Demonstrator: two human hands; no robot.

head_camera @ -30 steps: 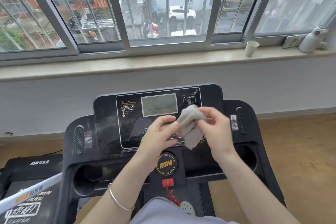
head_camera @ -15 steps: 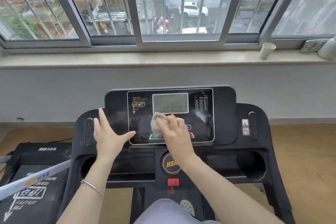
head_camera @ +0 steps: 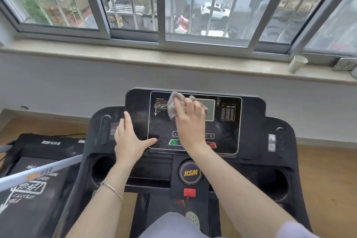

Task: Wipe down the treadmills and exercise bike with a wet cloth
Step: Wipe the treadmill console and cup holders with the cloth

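Observation:
A black treadmill console (head_camera: pixel 251 121) stands in front of me, below the window. My right hand (head_camera: pixel 190 121) presses a crumpled grey cloth (head_camera: pixel 171 109) against the upper left part of the display panel. The fingers lie over the cloth and my thumb is tucked out of sight under it. My left hand (head_camera: pixel 129 141) rests flat on the console to the left of the panel, fingers spread, holding nothing. A second treadmill (head_camera: pixel 38 179) with a grey handrail stands at the lower left.
A white paper cup (head_camera: pixel 297 63) and a small device (head_camera: pixel 345 63) sit on the windowsill (head_camera: pixel 135 58) at the right. Cup holders (head_camera: pixel 274 183) flank the HSM knob (head_camera: pixel 190 172) and the red safety key (head_camera: pixel 189 192). Wooden floor lies on both sides.
My right hand has slid the cloth up from the panel's lower middle to the display's upper left. A second ago both hands held the cloth; my left hand now rests on the console.

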